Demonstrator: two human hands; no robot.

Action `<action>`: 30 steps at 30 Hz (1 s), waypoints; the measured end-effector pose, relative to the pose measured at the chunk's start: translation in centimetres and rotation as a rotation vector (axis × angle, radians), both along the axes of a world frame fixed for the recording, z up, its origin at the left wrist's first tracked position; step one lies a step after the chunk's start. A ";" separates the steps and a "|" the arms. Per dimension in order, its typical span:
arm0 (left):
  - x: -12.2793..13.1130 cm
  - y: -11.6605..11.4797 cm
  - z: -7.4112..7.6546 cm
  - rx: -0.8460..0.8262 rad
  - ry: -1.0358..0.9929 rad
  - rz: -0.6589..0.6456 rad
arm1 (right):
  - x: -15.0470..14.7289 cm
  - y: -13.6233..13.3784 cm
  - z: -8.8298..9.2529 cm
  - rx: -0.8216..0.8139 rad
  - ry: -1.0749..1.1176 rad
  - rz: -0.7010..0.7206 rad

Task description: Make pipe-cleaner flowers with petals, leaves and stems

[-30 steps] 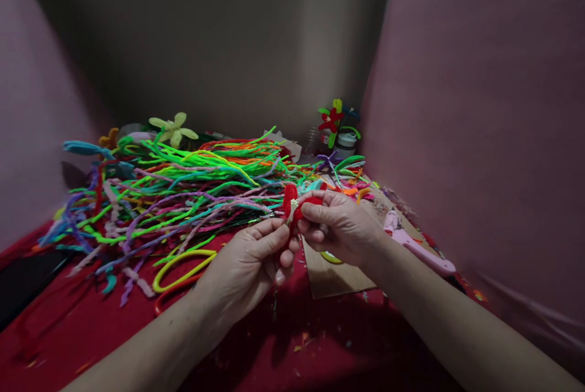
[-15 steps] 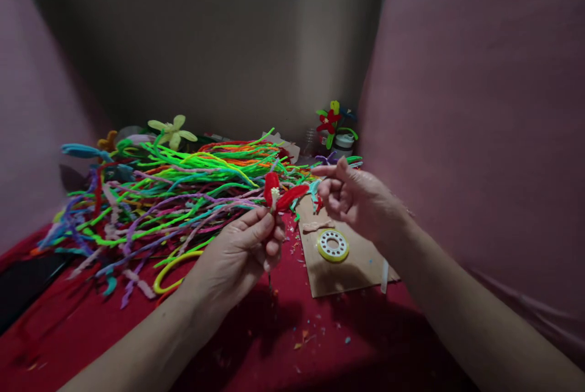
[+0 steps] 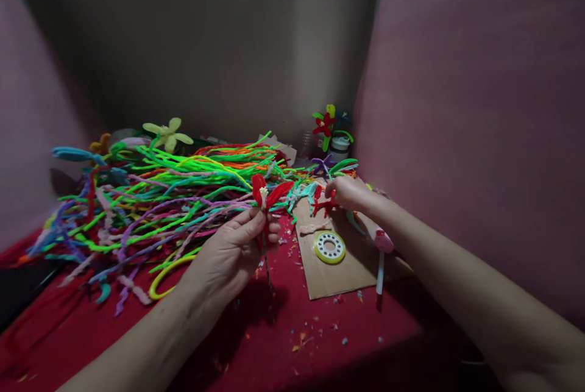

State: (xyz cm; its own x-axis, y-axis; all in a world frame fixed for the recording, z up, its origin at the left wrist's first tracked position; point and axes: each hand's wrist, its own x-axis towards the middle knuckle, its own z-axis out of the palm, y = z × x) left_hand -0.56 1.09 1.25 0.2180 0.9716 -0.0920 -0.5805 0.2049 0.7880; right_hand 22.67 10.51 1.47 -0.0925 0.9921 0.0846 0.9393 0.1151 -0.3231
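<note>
My left hand [image 3: 233,252] is closed around the thin stem of a red pipe-cleaner flower [image 3: 266,192] with a pale centre, holding it upright over the red cloth. Farther back, my right hand [image 3: 350,191] reaches to the far edge of a cardboard sheet [image 3: 336,273], its fingers pinched on small red pipe-cleaner pieces [image 3: 323,202]. A yellow-rimmed white tape roll [image 3: 329,246] lies on the cardboard between my hands.
A big heap of coloured pipe cleaners [image 3: 169,188] covers the left and middle. A pale yellow-green flower [image 3: 167,132] tops it. Finished flowers stand in a small jar [image 3: 333,130] at the back. A pink glue gun [image 3: 381,252] lies under my right forearm. Pink walls close both sides.
My right hand let go of the red flower and moved back and right to the red pieces. My left hand drifted left, holding the flower alone. The tape roll became visible.
</note>
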 end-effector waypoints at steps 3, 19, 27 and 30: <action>-0.2 0.0 -0.1 -0.019 0.003 -0.024 | -0.1 0.0 -0.7 -0.004 -0.053 -0.014; -0.1 0.2 -0.3 -0.015 -0.010 0.008 | -0.5 -2.7 0.1 -0.005 0.852 0.250; 0.0 0.0 -0.3 0.006 -0.054 0.010 | -3.3 -6.4 0.4 -0.239 1.389 0.381; 0.0 0.0 -0.2 0.014 -0.086 -0.001 | -4.6 -7.7 0.2 -0.352 1.432 0.386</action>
State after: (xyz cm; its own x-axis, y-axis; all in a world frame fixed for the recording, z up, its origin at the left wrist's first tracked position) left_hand -0.54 1.14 1.00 0.2257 0.9724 -0.0593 -0.6463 0.1950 0.7378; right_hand 18.05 2.81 1.63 -0.3906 0.9154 0.0975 -0.2466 -0.0020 -0.9691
